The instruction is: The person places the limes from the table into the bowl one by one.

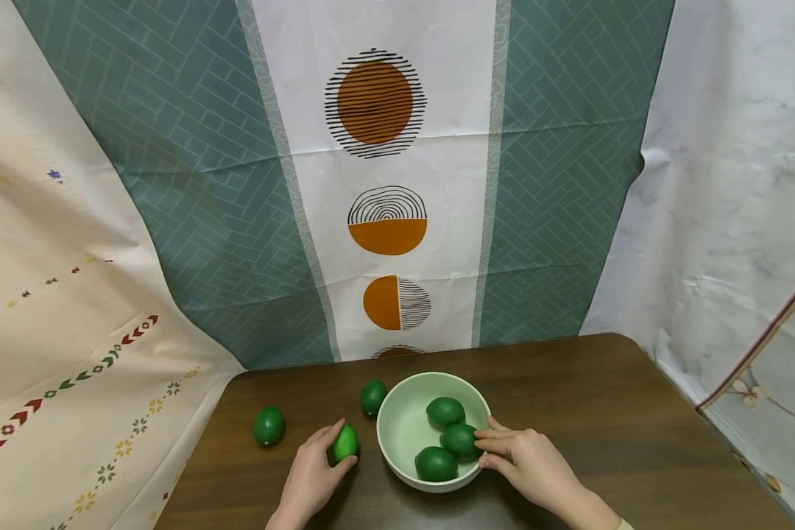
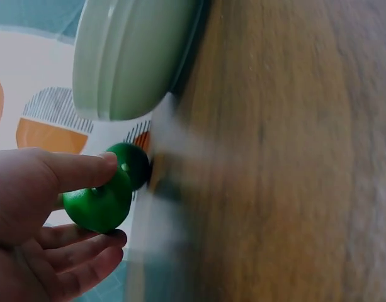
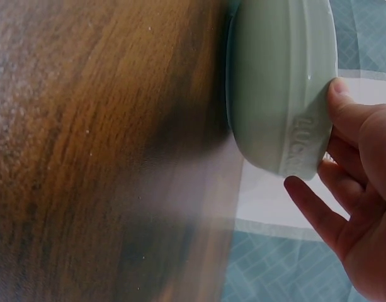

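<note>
My left hand (image 1: 314, 467) holds a bright green lime (image 1: 346, 443) between thumb and fingers, left of the pale green bowl (image 1: 394, 460). In the left wrist view, this lime (image 2: 99, 204) partly covers a darker one (image 2: 139, 165) behind it. My right hand (image 1: 526, 460) grips the bowl's right edge, some fingertips over the rim and against the nearest dark green lime (image 1: 459, 442). Another finger lies along the outer wall in the right wrist view. Two more limes sit in the bowl, one farther back (image 1: 445, 412) and one in front (image 1: 436, 464).
One dark green lime (image 1: 374, 398) lies on the table just left of the bowl, and another (image 1: 269, 425) farther left. The dark wooden table (image 1: 609, 412) ends at a patterned curtain (image 1: 556, 221) behind. Fabric hangs along both sides.
</note>
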The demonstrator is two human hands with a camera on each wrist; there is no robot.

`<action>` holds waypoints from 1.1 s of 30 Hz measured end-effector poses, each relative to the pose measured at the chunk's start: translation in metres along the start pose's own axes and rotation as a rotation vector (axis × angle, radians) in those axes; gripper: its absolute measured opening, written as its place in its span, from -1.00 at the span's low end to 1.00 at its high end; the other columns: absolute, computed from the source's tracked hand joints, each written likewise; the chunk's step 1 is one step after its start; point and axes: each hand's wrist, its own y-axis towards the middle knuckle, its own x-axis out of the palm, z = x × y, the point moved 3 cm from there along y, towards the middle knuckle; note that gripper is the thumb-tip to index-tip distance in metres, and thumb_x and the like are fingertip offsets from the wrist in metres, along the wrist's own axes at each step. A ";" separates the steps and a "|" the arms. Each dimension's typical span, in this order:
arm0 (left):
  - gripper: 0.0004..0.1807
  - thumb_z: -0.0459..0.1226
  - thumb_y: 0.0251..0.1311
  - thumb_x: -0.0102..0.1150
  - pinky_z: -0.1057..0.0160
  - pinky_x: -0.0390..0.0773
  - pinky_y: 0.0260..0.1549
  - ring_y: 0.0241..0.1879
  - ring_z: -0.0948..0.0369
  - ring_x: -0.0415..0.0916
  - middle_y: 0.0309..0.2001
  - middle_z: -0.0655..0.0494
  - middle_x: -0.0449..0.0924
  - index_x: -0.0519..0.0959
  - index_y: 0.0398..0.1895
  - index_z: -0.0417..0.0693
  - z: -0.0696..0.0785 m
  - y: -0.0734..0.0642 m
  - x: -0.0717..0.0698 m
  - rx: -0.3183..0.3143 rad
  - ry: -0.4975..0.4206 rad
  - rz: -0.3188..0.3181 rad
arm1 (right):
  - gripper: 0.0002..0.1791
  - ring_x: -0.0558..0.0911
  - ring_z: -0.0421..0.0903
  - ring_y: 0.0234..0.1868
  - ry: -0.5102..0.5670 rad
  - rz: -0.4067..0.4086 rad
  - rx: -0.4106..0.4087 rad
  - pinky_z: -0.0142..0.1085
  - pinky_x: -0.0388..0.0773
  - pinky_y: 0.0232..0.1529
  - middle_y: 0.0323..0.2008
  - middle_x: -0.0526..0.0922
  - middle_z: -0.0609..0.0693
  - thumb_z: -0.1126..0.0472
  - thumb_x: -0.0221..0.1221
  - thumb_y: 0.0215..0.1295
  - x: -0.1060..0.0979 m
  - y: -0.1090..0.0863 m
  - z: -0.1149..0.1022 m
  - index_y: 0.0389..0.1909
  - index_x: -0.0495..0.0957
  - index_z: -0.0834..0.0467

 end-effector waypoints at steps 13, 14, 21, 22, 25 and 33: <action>-0.26 -0.23 0.14 0.67 0.15 0.77 -0.10 0.04 0.10 0.69 0.21 -0.09 0.67 0.61 0.40 -0.15 0.023 -0.002 -0.005 0.041 -0.115 0.101 | -0.66 0.72 0.11 0.21 -0.031 0.006 -0.010 0.01 0.79 0.02 0.11 0.80 -0.08 0.09 0.48 0.30 0.000 0.000 -0.001 0.07 0.84 0.06; -0.26 -0.24 0.14 0.67 0.19 0.77 -0.13 0.01 0.11 0.69 0.20 -0.08 0.67 0.61 0.40 -0.15 0.024 -0.002 -0.006 0.045 -0.133 0.110 | -0.66 0.73 0.11 0.21 -0.031 0.008 -0.013 0.00 0.79 0.02 0.11 0.80 -0.08 0.09 0.48 0.30 -0.001 0.000 -0.001 0.06 0.84 0.06; -0.24 -0.27 0.07 0.71 0.30 0.75 -0.23 -0.11 0.22 0.68 0.15 0.01 0.70 0.63 0.38 -0.15 0.036 -0.002 -0.009 0.087 -0.200 0.185 | -0.66 0.73 0.11 0.21 -0.027 0.010 -0.017 0.00 0.79 0.03 0.11 0.80 -0.08 0.07 0.47 0.31 -0.001 -0.001 -0.002 0.06 0.84 0.07; -0.24 -0.27 0.06 0.71 0.30 0.75 -0.24 -0.12 0.23 0.69 0.15 0.01 0.70 0.63 0.38 -0.15 0.038 -0.002 -0.009 0.093 -0.203 0.191 | -0.66 0.73 0.11 0.21 -0.026 0.010 -0.017 0.00 0.79 0.03 0.11 0.80 -0.08 0.06 0.47 0.32 -0.001 0.000 -0.001 0.07 0.84 0.07; -0.25 -0.25 0.06 0.72 0.30 0.75 -0.25 -0.14 0.26 0.69 0.15 0.02 0.70 0.63 0.37 -0.15 0.042 -0.003 -0.010 0.104 -0.213 0.203 | -0.66 0.72 0.12 0.21 -0.019 0.009 -0.015 0.00 0.79 0.03 0.11 0.80 -0.08 0.03 0.44 0.35 -0.001 0.000 -0.001 0.07 0.84 0.07; -0.24 -0.29 0.04 0.72 0.27 0.76 -0.23 -0.15 0.29 0.69 0.17 0.04 0.69 0.63 0.37 -0.19 0.050 -0.003 -0.009 0.134 -0.258 0.190 | -0.65 0.71 0.12 0.23 -0.011 -0.009 0.004 0.02 0.78 0.04 0.12 0.79 -0.09 0.00 0.42 0.37 -0.001 0.000 -0.001 0.07 0.84 0.06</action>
